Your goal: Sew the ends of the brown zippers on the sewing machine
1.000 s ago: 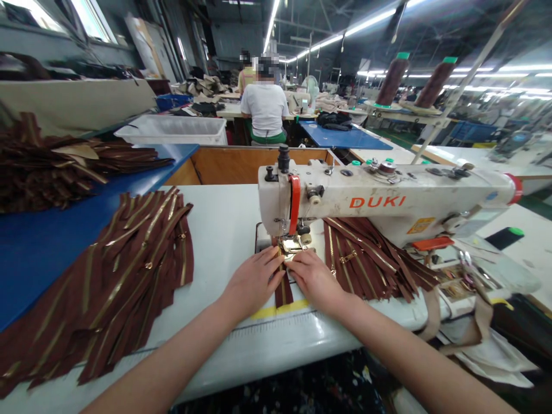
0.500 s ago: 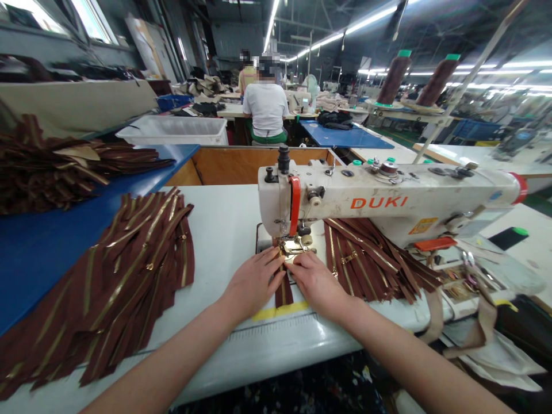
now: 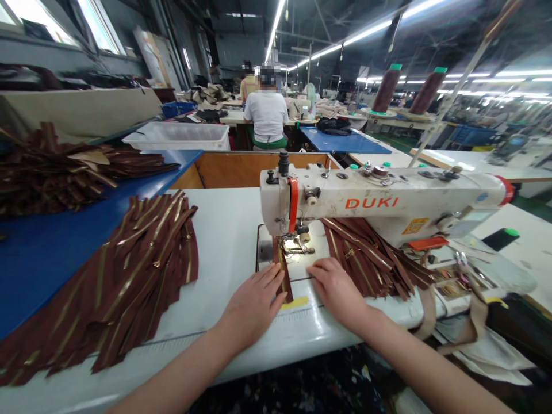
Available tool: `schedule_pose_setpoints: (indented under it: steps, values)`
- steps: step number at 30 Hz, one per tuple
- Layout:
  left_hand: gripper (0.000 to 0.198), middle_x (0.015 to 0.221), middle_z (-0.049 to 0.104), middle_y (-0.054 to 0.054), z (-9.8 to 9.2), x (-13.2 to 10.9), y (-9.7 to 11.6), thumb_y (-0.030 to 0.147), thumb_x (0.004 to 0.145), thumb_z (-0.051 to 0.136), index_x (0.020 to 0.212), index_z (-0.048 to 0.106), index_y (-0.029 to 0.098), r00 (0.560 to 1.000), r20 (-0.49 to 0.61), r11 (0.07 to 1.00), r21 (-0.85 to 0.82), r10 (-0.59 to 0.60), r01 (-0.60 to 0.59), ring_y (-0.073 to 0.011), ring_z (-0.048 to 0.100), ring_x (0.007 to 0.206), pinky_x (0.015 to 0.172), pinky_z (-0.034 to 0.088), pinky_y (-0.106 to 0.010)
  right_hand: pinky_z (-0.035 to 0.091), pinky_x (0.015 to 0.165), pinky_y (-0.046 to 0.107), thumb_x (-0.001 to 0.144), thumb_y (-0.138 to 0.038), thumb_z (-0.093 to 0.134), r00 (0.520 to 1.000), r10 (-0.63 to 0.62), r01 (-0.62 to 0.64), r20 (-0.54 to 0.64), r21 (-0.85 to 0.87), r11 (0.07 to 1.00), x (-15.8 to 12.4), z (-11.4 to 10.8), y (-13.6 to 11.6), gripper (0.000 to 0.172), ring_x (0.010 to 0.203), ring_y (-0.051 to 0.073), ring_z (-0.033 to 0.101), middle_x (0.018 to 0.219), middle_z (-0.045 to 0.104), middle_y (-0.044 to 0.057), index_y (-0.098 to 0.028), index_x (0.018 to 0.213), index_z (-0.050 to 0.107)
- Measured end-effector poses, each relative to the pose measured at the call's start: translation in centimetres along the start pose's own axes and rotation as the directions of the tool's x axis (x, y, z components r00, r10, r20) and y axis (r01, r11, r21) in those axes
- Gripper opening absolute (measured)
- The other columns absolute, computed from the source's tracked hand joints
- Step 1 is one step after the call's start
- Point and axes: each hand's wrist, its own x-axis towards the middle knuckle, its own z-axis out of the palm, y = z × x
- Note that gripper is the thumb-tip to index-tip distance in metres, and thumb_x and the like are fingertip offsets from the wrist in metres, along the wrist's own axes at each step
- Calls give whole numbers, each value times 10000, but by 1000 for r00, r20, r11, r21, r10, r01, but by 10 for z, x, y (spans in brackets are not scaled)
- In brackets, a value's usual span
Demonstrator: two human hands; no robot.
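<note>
A brown zipper strip (image 3: 287, 286) runs lengthwise under the needle area of the white sewing machine (image 3: 371, 195). My left hand (image 3: 254, 299) lies flat on the strip's left side, fingers stretched forward and thumb apart near its front end. To the right, apart from the strip, my right hand (image 3: 338, 289) rests on the machine bed by the metal plate (image 3: 304, 264). Its fingers are bent and drawn together, with nothing visible in them. A metal guide (image 3: 297, 249) sits beside the presser foot.
Brown zippers with gold teeth lie in a pile (image 3: 146, 276) at left and another pile (image 3: 366, 259) under the machine arm. More brown strips (image 3: 64, 167) cover part of the blue table (image 3: 34, 253). A small tray (image 3: 457, 287) holds tools at right. A person (image 3: 266, 112) sits ahead.
My right hand has moved right, off the strip and guide. My left hand has slid slightly back toward me along the strip. The view has shifted a little.
</note>
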Motion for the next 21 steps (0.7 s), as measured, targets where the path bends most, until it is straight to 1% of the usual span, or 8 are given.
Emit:
schedule_pose_setpoints:
  steps: [2, 3, 6, 10, 13, 21]
  values:
    - [367, 1258, 600, -154, -2, -6, 6, 278, 945, 379, 1187, 578, 85, 998, -19, 998, 26, 54, -53, -255, 537, 1195, 978, 464, -405, 502, 824, 387, 860, -55, 497, 997, -58, 58, 49, 2, 998, -7, 5, -18, 235, 923, 242, 526, 946, 607, 104, -167, 986, 661]
    - [357, 1247, 608, -152, -3, -8, 8, 250, 948, 364, 1182, 579, 87, 996, -33, 996, 38, 81, -80, -252, 541, 1190, 972, 469, -402, 503, 821, 386, 863, -60, 496, 996, -66, 65, 54, 13, 998, -9, 8, -25, 232, 919, 242, 524, 944, 604, 101, -173, 983, 659]
    - [337, 1224, 619, -161, -6, -15, 14, 191, 944, 353, 1170, 579, 87, 990, -62, 991, 51, 130, -126, -253, 559, 1166, 954, 484, -399, 506, 802, 387, 877, -76, 481, 999, -31, 30, 20, 63, 998, -16, 14, -38, 222, 908, 244, 517, 933, 596, 99, -183, 959, 657]
    - [318, 1199, 629, -170, -8, -21, 18, 163, 931, 363, 1150, 584, 97, 986, -49, 987, 36, 157, -155, -251, 583, 1136, 948, 494, -392, 504, 776, 377, 894, -93, 461, 1000, 19, -18, -7, 135, 991, -21, 16, -41, 239, 884, 237, 508, 893, 587, 91, -187, 979, 664]
    - [321, 1183, 633, -180, -9, -21, 19, 146, 923, 356, 1135, 590, 90, 981, -32, 980, 51, 193, -191, -257, 594, 1118, 937, 506, -391, 495, 766, 370, 905, -115, 458, 1000, 22, -20, -9, 170, 985, -24, 16, -42, 239, 866, 231, 501, 872, 586, 88, -179, 1008, 665]
    - [366, 1143, 651, -182, -17, -18, 15, 113, 930, 299, 1096, 623, 74, 956, -94, 958, 88, 279, -272, -252, 615, 1081, 900, 533, -373, 465, 759, 339, 916, -125, 465, 1000, 7, -7, 1, 233, 972, -25, 17, -40, 230, 856, 207, 490, 861, 583, 79, -164, 973, 684]
